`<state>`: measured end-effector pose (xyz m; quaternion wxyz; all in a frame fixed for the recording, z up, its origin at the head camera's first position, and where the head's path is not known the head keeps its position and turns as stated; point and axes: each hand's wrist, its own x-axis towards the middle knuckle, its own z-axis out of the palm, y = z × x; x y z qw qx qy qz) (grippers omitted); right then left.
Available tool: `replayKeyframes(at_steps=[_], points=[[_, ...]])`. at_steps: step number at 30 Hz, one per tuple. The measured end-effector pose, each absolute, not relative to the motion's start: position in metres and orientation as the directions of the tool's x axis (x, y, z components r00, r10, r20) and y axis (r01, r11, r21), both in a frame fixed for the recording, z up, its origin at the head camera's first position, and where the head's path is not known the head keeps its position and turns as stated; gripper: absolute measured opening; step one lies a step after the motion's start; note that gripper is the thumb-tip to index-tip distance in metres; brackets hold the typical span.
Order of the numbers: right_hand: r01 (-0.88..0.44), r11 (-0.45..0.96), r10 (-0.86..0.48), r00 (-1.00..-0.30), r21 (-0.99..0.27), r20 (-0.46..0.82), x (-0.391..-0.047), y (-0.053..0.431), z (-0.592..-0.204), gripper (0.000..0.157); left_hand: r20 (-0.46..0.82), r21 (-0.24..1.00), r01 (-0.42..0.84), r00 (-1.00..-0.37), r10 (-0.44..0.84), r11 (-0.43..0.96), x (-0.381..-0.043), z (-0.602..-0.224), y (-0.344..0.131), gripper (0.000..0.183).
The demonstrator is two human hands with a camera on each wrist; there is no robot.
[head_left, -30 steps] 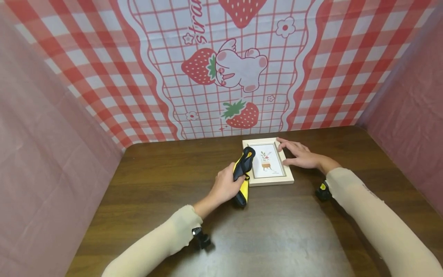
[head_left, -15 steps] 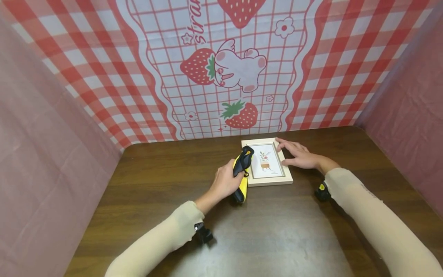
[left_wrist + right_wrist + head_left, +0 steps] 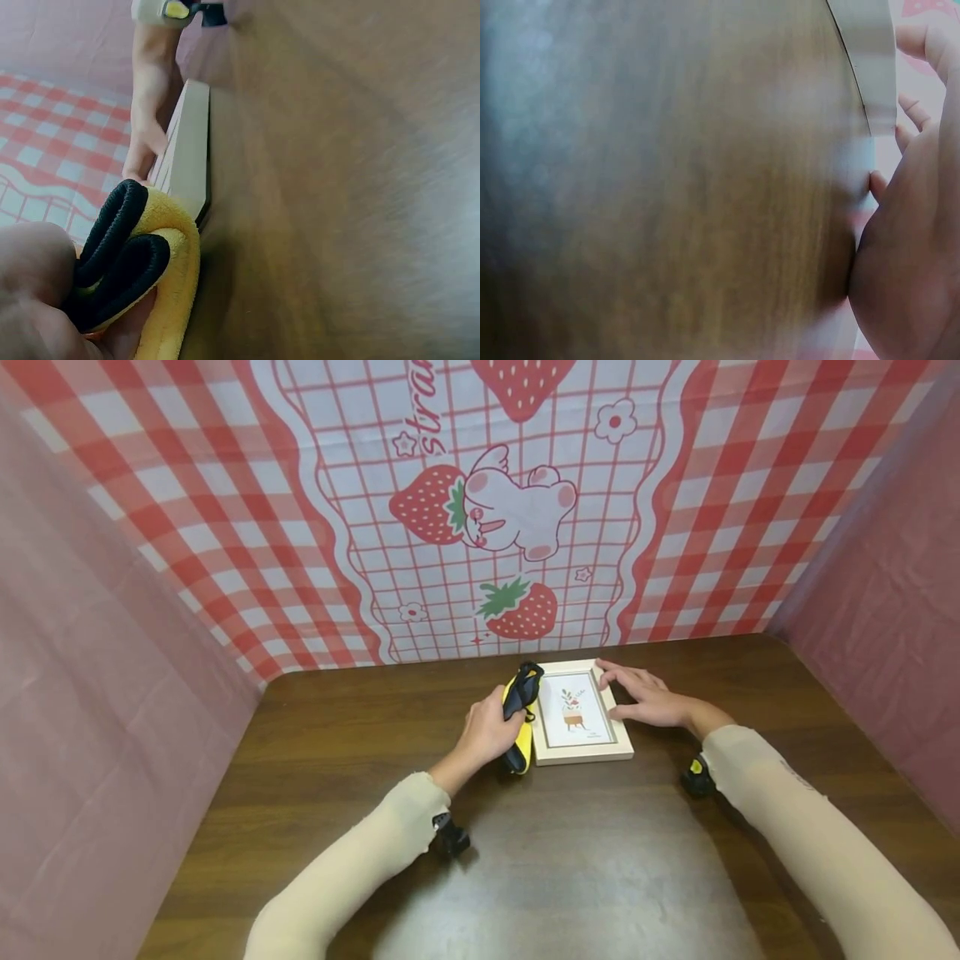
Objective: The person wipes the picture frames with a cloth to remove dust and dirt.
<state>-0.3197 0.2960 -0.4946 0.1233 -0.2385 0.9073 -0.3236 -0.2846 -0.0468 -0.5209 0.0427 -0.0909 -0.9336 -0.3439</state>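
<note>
A cream picture frame point(image 3: 585, 752) lies flat near the back of the table, around a print of a potted plant. My left hand point(image 3: 489, 727) grips a folded yellow cloth point(image 3: 522, 739) with a dark hem, at the frame's left edge. In the left wrist view the folds of the cloth point(image 3: 176, 247) stick out past my thumb and fingers, close to the frame's side point(image 3: 191, 150). My right hand point(image 3: 651, 697) rests with spread fingers and thumb on the frame's right border. Its fingers point(image 3: 915, 41) touch the frame point(image 3: 866, 52) in the right wrist view.
The brown wooden table point(image 3: 570, 860) reaches back to a red-and-white checked cloth with strawberries point(image 3: 517, 610). Pink curtains point(image 3: 97, 735) hang on both sides. A small black camera sits on each wrist, the left one point(image 3: 452, 837) low over the tabletop.
My left hand has slid the cloth away from me along the frame's left edge and slightly to the left, uncovering more of that border. My right hand and the frame have stayed put.
</note>
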Motion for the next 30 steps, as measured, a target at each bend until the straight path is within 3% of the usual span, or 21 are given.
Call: replayKeyframes(at_steps=[19, 30], points=[[-0.362, 0.675, -0.515, -0.855, -0.643, -0.060, -0.324, 0.298, -0.500, 0.037, 0.069, 0.640, 0.122, -0.992, 0.102, 0.758, -0.349, -0.521, -0.046, 0.043], [-0.370, 0.677, -0.516, -0.855, -0.637, -0.052, -0.320, 0.295, -0.497, 0.035, 0.015, 0.656, 0.094, -0.994, 0.112, 0.749, -0.355, -0.518, -0.049, 0.043]])
